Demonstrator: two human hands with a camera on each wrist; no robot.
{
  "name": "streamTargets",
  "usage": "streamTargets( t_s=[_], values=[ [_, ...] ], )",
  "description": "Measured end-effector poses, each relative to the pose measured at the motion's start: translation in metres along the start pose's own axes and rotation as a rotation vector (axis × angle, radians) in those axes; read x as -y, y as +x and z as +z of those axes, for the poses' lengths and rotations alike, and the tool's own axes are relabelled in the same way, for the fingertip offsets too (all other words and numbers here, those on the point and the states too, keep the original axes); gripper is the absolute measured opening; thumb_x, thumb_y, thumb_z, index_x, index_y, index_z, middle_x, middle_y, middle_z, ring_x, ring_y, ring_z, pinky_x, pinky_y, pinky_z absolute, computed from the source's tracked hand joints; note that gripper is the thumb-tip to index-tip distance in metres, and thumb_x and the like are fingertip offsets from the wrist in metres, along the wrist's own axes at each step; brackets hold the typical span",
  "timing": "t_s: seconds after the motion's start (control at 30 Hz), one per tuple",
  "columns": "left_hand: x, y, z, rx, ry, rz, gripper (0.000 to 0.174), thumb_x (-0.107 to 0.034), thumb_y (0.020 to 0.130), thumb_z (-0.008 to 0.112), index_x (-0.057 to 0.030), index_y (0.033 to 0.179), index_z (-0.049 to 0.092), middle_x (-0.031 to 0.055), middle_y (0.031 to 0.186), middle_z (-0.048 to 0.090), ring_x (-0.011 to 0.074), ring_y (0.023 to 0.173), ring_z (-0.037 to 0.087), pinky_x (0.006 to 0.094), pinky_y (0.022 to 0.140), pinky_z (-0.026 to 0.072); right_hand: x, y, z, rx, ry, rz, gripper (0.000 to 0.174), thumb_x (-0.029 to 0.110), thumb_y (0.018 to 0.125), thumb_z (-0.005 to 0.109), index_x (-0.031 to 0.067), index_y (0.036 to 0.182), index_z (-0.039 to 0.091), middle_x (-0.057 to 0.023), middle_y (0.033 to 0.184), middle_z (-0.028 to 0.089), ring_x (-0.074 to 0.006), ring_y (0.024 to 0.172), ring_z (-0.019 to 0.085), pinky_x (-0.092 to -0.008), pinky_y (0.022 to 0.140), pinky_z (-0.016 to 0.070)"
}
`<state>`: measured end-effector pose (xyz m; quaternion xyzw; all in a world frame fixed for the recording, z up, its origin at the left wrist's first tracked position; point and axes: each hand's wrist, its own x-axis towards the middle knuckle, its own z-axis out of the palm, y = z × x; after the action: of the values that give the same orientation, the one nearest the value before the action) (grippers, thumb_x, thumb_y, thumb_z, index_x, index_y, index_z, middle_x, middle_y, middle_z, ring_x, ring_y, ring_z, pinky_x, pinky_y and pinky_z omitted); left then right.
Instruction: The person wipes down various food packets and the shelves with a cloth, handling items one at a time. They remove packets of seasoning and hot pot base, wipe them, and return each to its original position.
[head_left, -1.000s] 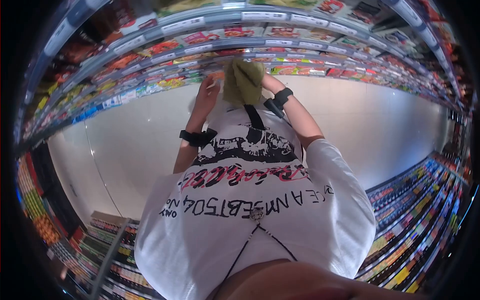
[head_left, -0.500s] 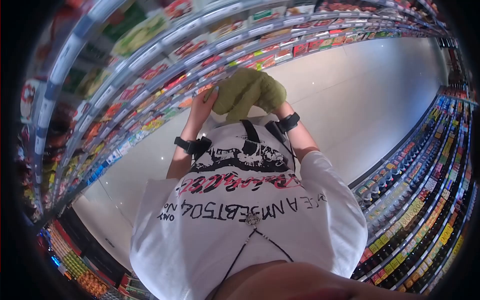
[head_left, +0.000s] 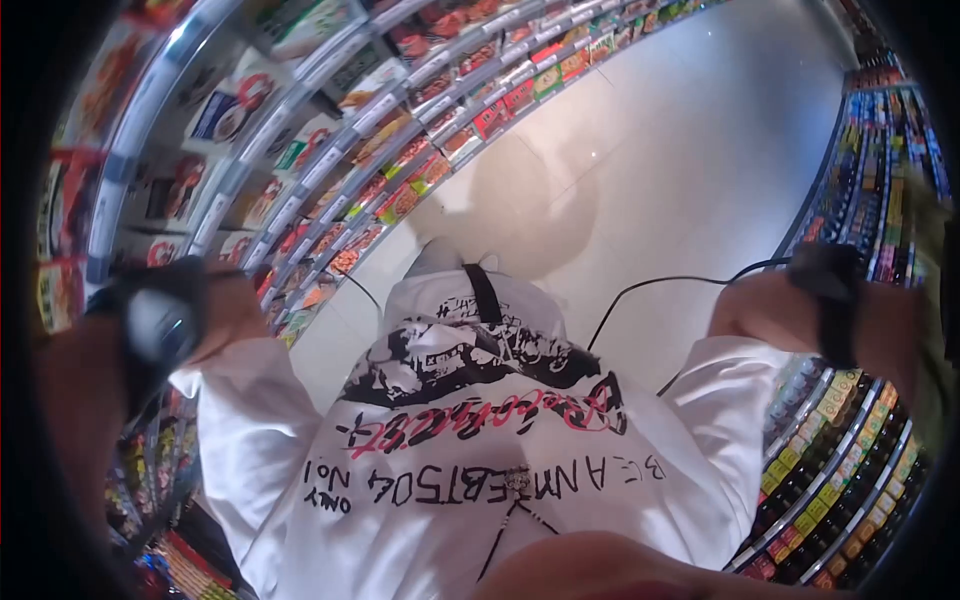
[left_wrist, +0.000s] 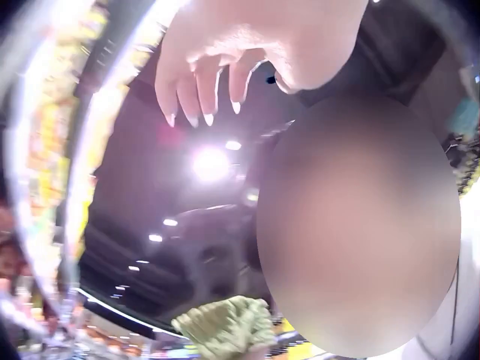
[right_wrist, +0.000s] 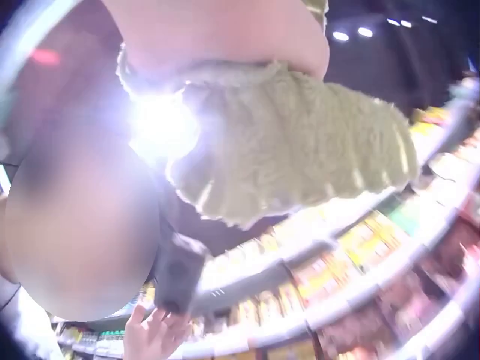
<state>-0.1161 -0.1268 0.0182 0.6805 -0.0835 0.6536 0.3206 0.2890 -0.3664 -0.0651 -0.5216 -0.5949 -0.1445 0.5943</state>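
In the right wrist view my right hand [right_wrist: 232, 34] holds an olive-green ribbed piece of fabric [right_wrist: 300, 150], which hangs loosely beneath it; the grip itself is mostly hidden. The same fabric [left_wrist: 229, 326] appears low in the left wrist view. My left hand [left_wrist: 255, 45] holds nothing, its fingers spread and loosely bent. Both forearms are raised to either side of the head. In the head view the left hand is dark at the edge, while green fabric [head_left: 935, 350] blurs past at the far right.
Shelves of packaged goods [head_left: 400, 160] run along the left, and another shelf row [head_left: 850, 440] stands at the right. Between them is a pale floor [head_left: 650, 170]. Black cables [head_left: 640, 285] run beside the white shirt [head_left: 480, 480]. Ceiling lights [left_wrist: 210, 163] shine overhead.
Both hands were together in front of the body with the green fabric. They have since parted and risen beside the head, the fabric going with the right. The view has turned along the aisle.
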Motion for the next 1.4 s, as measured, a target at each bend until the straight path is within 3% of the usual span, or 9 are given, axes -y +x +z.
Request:
streamTargets(
  t_s=[0.1, 0.27, 0.47, 0.6, 0.7, 0.8, 0.93, 1.07, 1.4],
  values=[
    [0.027, 0.031, 0.041, 0.133, -0.151, 0.158, 0.044, -0.033, 0.076, 0.041, -0.0011, 0.104, 0.049, 0.0171, 0.095, 0.051, 0.0274, 0.093, 0.049, 0.0395, 0.087, 0.0334, 0.007, 0.057, -0.025, 0.291, -0.040, -0.284, 0.051, 0.012, 0.079, 0.055, 0.0053, 0.124, 0.032, -0.0073, 0.123, 0.038, -0.0156, 0.109, 0.039, -0.0292, 0.092, 0.0335],
    [0.102, 0.046, 0.095, 0.174, -0.318, 0.233, 0.040, -0.028, 0.074, 0.042, 0.0003, 0.102, 0.047, 0.0177, 0.095, 0.050, 0.0270, 0.092, 0.049, 0.0385, 0.085, 0.0346, -0.033, 0.090, -0.036, 0.376, -0.182, -0.329, 0.051, 0.013, 0.079, 0.055, 0.0052, 0.123, 0.032, -0.0073, 0.123, 0.038, -0.0156, 0.109, 0.039, -0.0291, 0.092, 0.0334],
    [0.206, 0.061, 0.128, 0.020, -0.451, 0.254, 0.036, -0.021, 0.072, 0.044, 0.0019, 0.100, 0.046, 0.0184, 0.094, 0.049, 0.0265, 0.091, 0.049, 0.0372, 0.083, 0.0360, -0.132, 0.102, -0.078, -0.057, -0.531, 0.057, 0.050, 0.013, 0.079, 0.055, 0.0051, 0.123, 0.032, -0.0073, 0.123, 0.038, -0.0156, 0.109, 0.039, -0.0290, 0.092, 0.0332],
    [0.268, 0.039, 0.162, -0.121, -0.485, 0.001, 0.034, -0.016, 0.071, 0.045, 0.0030, 0.099, 0.045, 0.0188, 0.094, 0.048, 0.0261, 0.090, 0.049, 0.0364, 0.081, 0.0369, -0.228, 0.071, -0.058, -0.162, -0.548, 0.447, 0.050, 0.013, 0.079, 0.055, 0.0051, 0.123, 0.032, -0.0073, 0.123, 0.038, -0.0155, 0.109, 0.039, -0.0289, 0.092, 0.0332],
    [0.311, 0.024, 0.224, -0.021, -0.551, -0.277, 0.033, -0.012, 0.069, 0.046, 0.0038, 0.098, 0.044, 0.0192, 0.093, 0.048, 0.0259, 0.089, 0.049, 0.0358, 0.079, 0.0376, -0.298, 0.008, -0.034, 0.004, -0.496, 0.768, 0.050, 0.013, 0.079, 0.054, 0.0051, 0.123, 0.032, -0.0074, 0.123, 0.038, -0.0155, 0.109, 0.039, -0.0288, 0.092, 0.0331],
    [0.331, 0.026, 0.274, 0.093, -0.659, -0.296, 0.032, -0.009, 0.068, 0.047, 0.0046, 0.097, 0.043, 0.0195, 0.093, 0.047, 0.0256, 0.088, 0.049, 0.0352, 0.078, 0.0383, -0.351, -0.073, -0.004, 0.299, -0.405, 1.093, 0.050, 0.013, 0.079, 0.054, 0.0050, 0.123, 0.033, -0.0074, 0.123, 0.038, -0.0155, 0.109, 0.039, -0.0288, 0.092, 0.0331],
    [0.333, 0.047, 0.333, 0.147, -0.991, -0.263, 0.023, -0.018, 0.079, 0.048, 0.0038, 0.087, 0.052, 0.0102, 0.079, 0.051, 0.0188, 0.071, 0.053, 0.0279, 0.063, 0.0424, -0.398, -0.135, 0.000, 0.677, -0.318, 1.359, 0.049, 0.013, 0.079, 0.054, 0.0050, 0.123, 0.033, -0.0074, 0.123, 0.039, -0.0155, 0.109, 0.039, -0.0287, 0.092, 0.0330],
    [0.321, 0.091, 0.414, 0.229, -1.346, -0.216, 0.027, -0.024, 0.083, 0.045, 0.0009, 0.075, 0.050, 0.0104, 0.073, 0.049, 0.0189, 0.063, 0.051, 0.0278, 0.052, 0.0398, -0.449, -0.130, -0.013, 0.904, -0.275, 1.360, 0.049, 0.014, 0.079, 0.054, 0.0049, 0.123, 0.033, -0.0074, 0.122, 0.039, -0.0155, 0.109, 0.039, -0.0286, 0.092, 0.0329],
    [0.350, 0.117, 0.536, 0.151, -1.158, -0.112, 0.030, -0.023, 0.082, 0.042, 0.0011, 0.066, 0.048, 0.0077, 0.058, 0.049, 0.0136, 0.052, 0.046, 0.0263, 0.049, 0.0382, -0.545, -0.087, -0.033, 1.020, -0.226, 1.240, 0.048, 0.014, 0.080, 0.054, 0.0048, 0.123, 0.033, -0.0074, 0.122, 0.039, -0.0155, 0.109, 0.039, -0.0284, 0.092, 0.0327]
  ],
)
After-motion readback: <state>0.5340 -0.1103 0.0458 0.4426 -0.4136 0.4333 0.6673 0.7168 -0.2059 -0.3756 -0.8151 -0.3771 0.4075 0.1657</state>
